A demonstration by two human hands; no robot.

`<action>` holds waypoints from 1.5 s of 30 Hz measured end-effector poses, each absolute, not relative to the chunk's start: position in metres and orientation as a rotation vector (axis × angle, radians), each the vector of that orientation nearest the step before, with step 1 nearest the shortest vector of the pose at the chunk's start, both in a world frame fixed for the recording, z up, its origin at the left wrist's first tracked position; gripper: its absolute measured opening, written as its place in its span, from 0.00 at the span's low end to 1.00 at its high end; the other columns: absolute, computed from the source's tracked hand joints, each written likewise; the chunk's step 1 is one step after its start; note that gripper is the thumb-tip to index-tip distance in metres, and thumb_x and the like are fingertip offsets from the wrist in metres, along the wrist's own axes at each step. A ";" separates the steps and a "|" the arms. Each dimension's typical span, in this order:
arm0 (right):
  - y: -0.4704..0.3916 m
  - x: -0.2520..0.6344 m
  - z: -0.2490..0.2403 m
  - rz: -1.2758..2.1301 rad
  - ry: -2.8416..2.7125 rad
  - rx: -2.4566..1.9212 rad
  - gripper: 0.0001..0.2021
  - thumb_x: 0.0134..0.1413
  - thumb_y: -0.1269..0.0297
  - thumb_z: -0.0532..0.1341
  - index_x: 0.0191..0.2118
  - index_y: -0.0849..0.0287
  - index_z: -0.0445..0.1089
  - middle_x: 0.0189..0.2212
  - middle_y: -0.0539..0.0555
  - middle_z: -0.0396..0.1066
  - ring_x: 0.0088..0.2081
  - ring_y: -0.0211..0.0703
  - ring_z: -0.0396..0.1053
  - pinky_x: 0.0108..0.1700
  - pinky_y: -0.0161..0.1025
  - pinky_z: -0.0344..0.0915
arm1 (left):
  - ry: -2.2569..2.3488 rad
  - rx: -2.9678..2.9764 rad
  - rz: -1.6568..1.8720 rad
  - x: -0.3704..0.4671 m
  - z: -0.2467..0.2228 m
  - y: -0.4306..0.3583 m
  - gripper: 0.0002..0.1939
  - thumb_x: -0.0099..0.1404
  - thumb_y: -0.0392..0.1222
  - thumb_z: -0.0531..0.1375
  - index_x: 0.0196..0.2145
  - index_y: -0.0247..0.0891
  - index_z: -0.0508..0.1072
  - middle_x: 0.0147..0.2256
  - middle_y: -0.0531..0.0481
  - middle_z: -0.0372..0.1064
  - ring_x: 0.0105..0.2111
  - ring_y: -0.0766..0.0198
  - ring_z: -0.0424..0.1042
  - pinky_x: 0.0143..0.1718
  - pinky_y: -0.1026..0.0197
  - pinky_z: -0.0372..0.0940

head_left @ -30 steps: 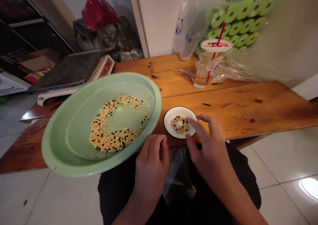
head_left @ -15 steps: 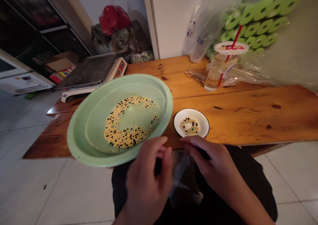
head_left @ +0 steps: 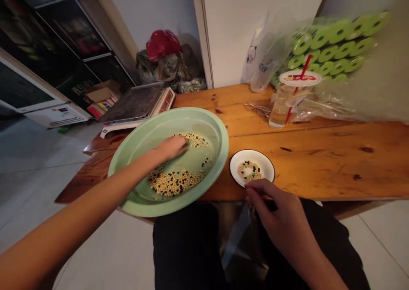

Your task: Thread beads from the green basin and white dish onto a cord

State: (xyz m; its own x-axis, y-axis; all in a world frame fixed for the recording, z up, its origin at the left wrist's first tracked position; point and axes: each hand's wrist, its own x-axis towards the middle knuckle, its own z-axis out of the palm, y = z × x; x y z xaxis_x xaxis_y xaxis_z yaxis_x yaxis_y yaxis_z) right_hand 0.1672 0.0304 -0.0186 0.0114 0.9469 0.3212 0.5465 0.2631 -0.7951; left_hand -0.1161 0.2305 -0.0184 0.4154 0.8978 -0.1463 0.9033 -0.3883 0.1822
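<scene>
One head view looks forward and down from close above the table [head_left: 319, 162] edge, over basin [head_left: 143, 200] and lap.

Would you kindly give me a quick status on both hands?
Left hand in green basin, fingers on beans. Right hand at table edge by small dish. Grip unclear on both.

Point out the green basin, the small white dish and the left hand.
green basin [head_left: 220, 153], head view, bare right rim.
small white dish [head_left: 266, 166], head view, bare inner wall, right side.
left hand [head_left: 172, 147], head view, back of hand.
</scene>
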 end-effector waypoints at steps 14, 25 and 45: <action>0.030 0.167 -0.017 0.559 -1.702 -1.359 0.07 0.60 0.69 0.58 0.34 0.57 0.73 0.24 0.51 0.78 0.25 0.43 0.77 0.26 0.35 0.70 | 1.631 2.220 0.418 -0.091 0.014 0.204 0.09 0.69 0.40 0.60 0.34 0.32 0.76 0.30 0.47 0.77 0.31 0.60 0.77 0.38 0.56 0.73; 0.015 0.171 0.000 0.543 -1.411 -0.950 0.13 0.56 0.80 0.61 0.39 0.54 0.74 0.31 0.51 0.76 0.35 0.41 0.75 0.38 0.37 0.72 | 0.947 1.204 1.280 0.009 0.026 0.034 0.10 0.60 0.28 0.66 0.33 0.43 0.82 0.32 0.54 0.77 0.27 0.73 0.75 0.32 0.73 0.71; 0.014 0.166 0.002 0.755 -1.453 -0.791 0.14 0.51 0.85 0.58 0.36 0.56 0.69 0.36 0.53 0.77 0.43 0.46 0.80 0.43 0.38 0.78 | 0.733 1.027 1.285 0.015 0.004 0.026 0.08 0.58 0.30 0.70 0.32 0.43 0.82 0.30 0.56 0.72 0.33 0.73 0.71 0.37 0.73 0.69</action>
State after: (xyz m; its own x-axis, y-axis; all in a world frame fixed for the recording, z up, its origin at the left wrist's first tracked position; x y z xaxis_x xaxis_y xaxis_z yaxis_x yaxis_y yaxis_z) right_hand 0.1660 0.0138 0.0018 -0.0094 0.8352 0.5499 0.0305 0.5499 -0.8347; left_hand 0.0147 0.0257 0.0039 0.1709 0.9798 0.1034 -0.4099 -0.0247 0.9118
